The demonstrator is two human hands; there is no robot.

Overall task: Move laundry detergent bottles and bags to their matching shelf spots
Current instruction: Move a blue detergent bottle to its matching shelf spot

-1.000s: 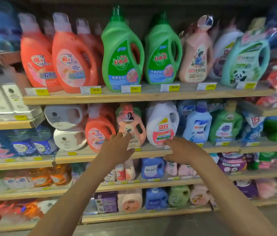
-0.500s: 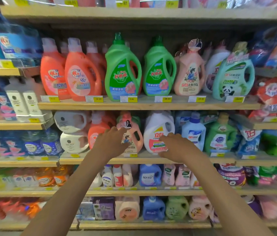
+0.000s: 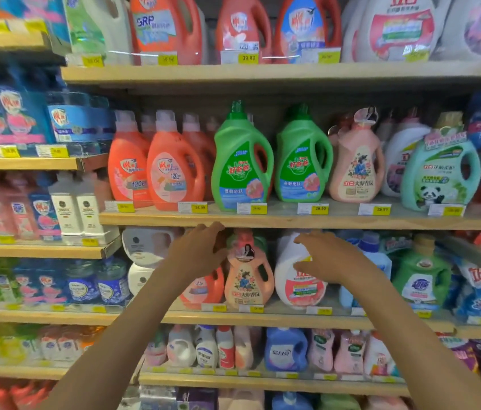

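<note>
1. Fingers (image 3: 214,229) of the left hand (image 3: 201,253) and right hand (image 3: 335,261) are spread, gripping nothing, either side of the pink bottle (image 3: 246,276).
2. A hasty grab could topple the white bottle (image 3: 295,282) just beside it.
3. Pink bottle: upright, handled, floral label, on the shelf (image 3: 263,316) below the green bottles (image 3: 240,161).

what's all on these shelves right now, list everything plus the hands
green plastic handled detergent bottles: 2, green, middle shelf centre
orange-red plastic detergent bottles: at least 4, orange-red, middle shelf left
peach-pink plastic bottles: 2, peach, one right of the green pair, one on the shelf below
white plastic jug with red label: 1, white, shelf below, centre-right
teal plastic panda-label jug: 1, teal, middle shelf right
yellow price tags: many, yellow, shelf edges
left hand: 1, fingers spread, holding nothing
right hand: 1, holding nothing, before the white jug
</note>
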